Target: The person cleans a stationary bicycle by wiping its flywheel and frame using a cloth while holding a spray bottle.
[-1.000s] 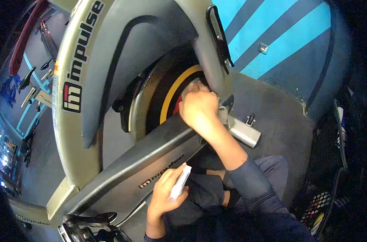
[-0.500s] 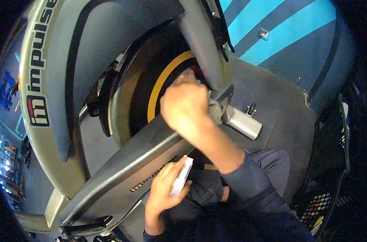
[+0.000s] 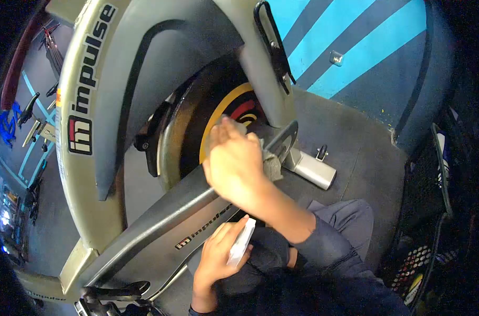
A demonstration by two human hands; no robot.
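Note:
An exercise bike with a grey and champagne frame (image 3: pixel 165 68) fills the left and middle. My right hand (image 3: pixel 234 163) is closed on a greyish cloth (image 3: pixel 272 167), part of which hangs out beside the wrist. That hand is over the lower part of the black flywheel (image 3: pixel 192 126) with its yellow ring, just above the long lower cover (image 3: pixel 160 221). Lower down, my left hand (image 3: pixel 218 255) holds a small white rectangular object (image 3: pixel 241 243) between thumb and fingers, in front of the cover.
A silver stabiliser foot (image 3: pixel 313 171) rests on the dark floor (image 3: pixel 360 137). Behind it stands a blue striped wall (image 3: pixel 355 47). A black mesh basket (image 3: pixel 416 263) is at the right. A pedal (image 3: pixel 118 292) shows at lower left; another bike (image 3: pixel 42 129) is farther left.
My right hand has moved down and left from the flywheel's centre with the cloth, uncovering red and yellow marks there. My left hand keeps its hold. The camera view has shifted.

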